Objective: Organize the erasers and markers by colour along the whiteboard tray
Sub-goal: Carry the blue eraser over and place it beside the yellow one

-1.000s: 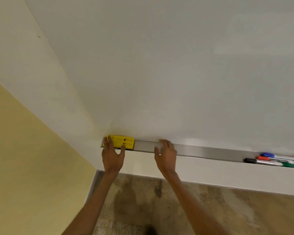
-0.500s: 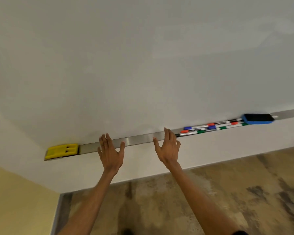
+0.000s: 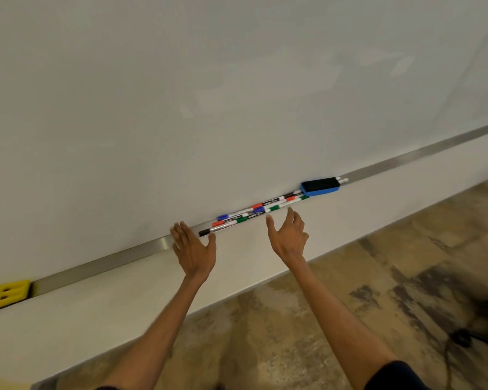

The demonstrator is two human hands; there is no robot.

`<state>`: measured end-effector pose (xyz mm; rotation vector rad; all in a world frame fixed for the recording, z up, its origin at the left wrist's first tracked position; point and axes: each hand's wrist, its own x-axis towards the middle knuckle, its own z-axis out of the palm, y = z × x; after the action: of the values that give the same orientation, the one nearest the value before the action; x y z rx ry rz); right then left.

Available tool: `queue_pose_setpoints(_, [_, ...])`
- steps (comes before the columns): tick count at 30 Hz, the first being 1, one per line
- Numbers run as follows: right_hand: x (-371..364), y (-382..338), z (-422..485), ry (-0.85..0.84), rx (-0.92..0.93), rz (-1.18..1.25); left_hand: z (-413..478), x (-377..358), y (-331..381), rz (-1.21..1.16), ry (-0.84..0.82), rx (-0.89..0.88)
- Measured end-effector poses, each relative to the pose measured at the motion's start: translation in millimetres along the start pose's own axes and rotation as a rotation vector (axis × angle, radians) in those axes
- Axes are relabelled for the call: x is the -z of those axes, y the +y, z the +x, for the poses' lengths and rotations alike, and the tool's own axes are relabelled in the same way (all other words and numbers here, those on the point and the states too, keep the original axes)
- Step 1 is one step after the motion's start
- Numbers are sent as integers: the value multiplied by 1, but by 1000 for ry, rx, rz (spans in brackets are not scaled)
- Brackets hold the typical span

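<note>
A metal whiteboard tray (image 3: 102,264) runs diagonally from lower left to upper right. A yellow eraser (image 3: 4,295) sits at its far left end. Several markers (image 3: 254,212) with blue, red, green and black caps lie in a mixed row near the middle. A blue eraser (image 3: 320,186) with a black top sits just right of them, partly over marker ends. My left hand (image 3: 193,250) is open, fingertips at the tray beside the black-capped marker. My right hand (image 3: 289,237) is open just below the markers and holds nothing.
The whiteboard (image 3: 237,94) fills the upper view, with a white wall strip (image 3: 68,327) under the tray. Below is a mottled brown floor (image 3: 364,291), with a dark cable and object (image 3: 462,339) at the lower right.
The view has swung right along the tray. Both hands have moved away from the yellow eraser to the row of markers, still open and holding nothing.
</note>
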<state>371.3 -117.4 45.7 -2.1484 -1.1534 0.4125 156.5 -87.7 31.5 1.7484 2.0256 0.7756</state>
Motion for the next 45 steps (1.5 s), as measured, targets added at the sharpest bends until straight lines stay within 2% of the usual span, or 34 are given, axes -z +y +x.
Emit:
queue_pose_setpoints(9, [65, 73, 75, 85, -117, -24, 19, -88, 114, -10, -67, -244])
queue_pose_setpoints(15, [83, 106, 149, 86, -143, -43, 40, -156, 180, -10, -153, -309])
queue_pose_setpoints(22, [94, 138, 237, -38, -220, -67, 81, -211, 247, -14, -240, -246])
queue_pose_setpoints(25, [92, 149, 262, -104, -234, -45, 96, -228, 259, -60, -336, -201])
queue_pose_setpoints(29, [84, 156, 293, -178, -228, -31, 114, -250, 269, -209, -476, -1])
queue_pose_setpoints(35, [61, 172, 330, -307, -168, 39, 121, -275, 276, -312, -491, 156])
queue_pose_setpoints(39, [54, 180, 336, -285, -130, 71, 120, -280, 286, -349, -571, 176])
queue_pose_setpoints(45, [61, 181, 330, -186, -134, 149, 114, -276, 292, -407, -538, 204])
